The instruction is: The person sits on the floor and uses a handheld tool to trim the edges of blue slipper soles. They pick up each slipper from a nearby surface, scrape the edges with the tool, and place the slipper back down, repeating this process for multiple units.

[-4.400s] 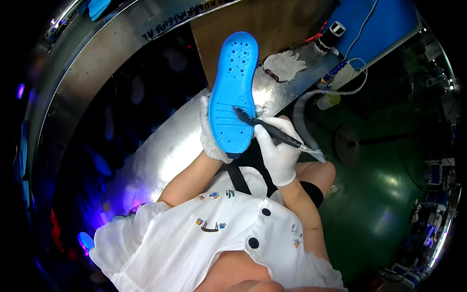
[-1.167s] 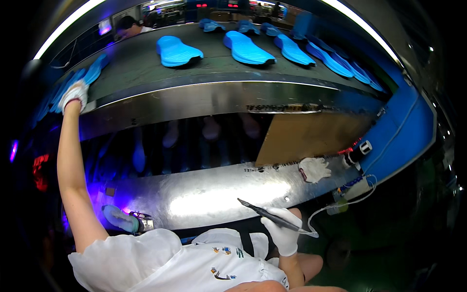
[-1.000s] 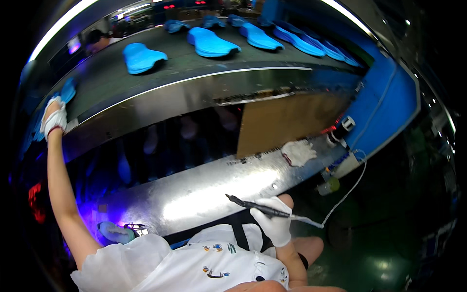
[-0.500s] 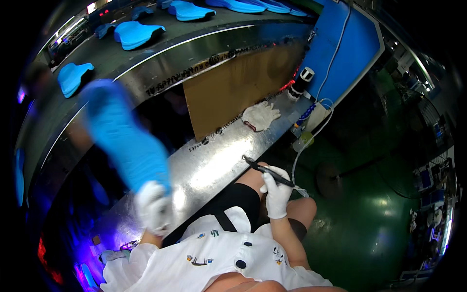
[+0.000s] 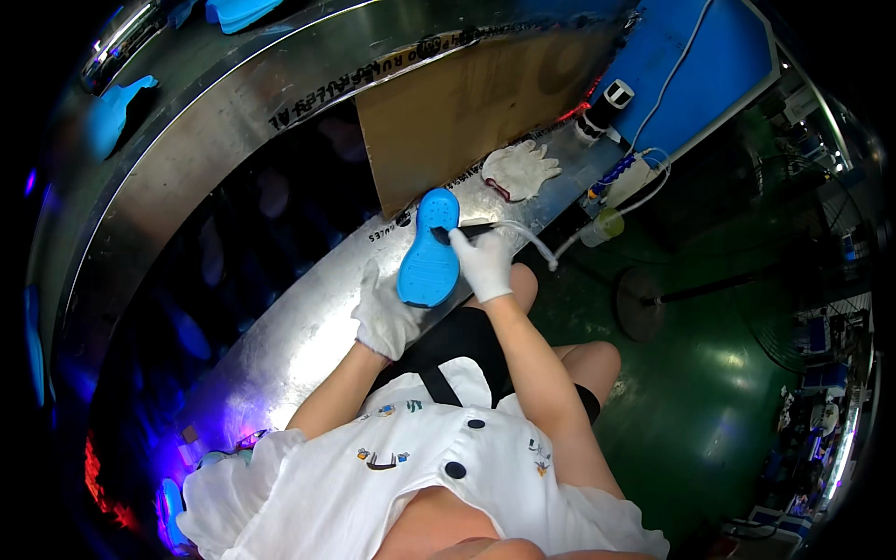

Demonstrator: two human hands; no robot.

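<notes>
A blue shoe sole [image 5: 429, 266] lies above the metal ledge in front of me, its narrower end pointing away. My left hand [image 5: 385, 313], in a white glove, is beside its near end with fingers stretched out. Whether that palm touches the sole I cannot tell. My right hand [image 5: 485, 266], also gloved, is closed round a black pen-shaped tool [image 5: 476, 229] with a pale hose at its back end. The tool's tip is over the middle of the sole, and part of its body is hidden by my fingers.
A spare white glove [image 5: 520, 171] rests on the metal ledge [image 5: 317, 327], near a black cylinder with a white top [image 5: 605, 110]. Brown cardboard [image 5: 448, 121] stands behind. More blue soles [image 5: 119, 114] sit on the dark conveyor at the upper left. A blue panel [image 5: 705, 65] rises at right.
The sole has come from the upper left down to the front of me, and my left hand has opened from its grip. My right hand has moved left and up, bringing the tool over the sole.
</notes>
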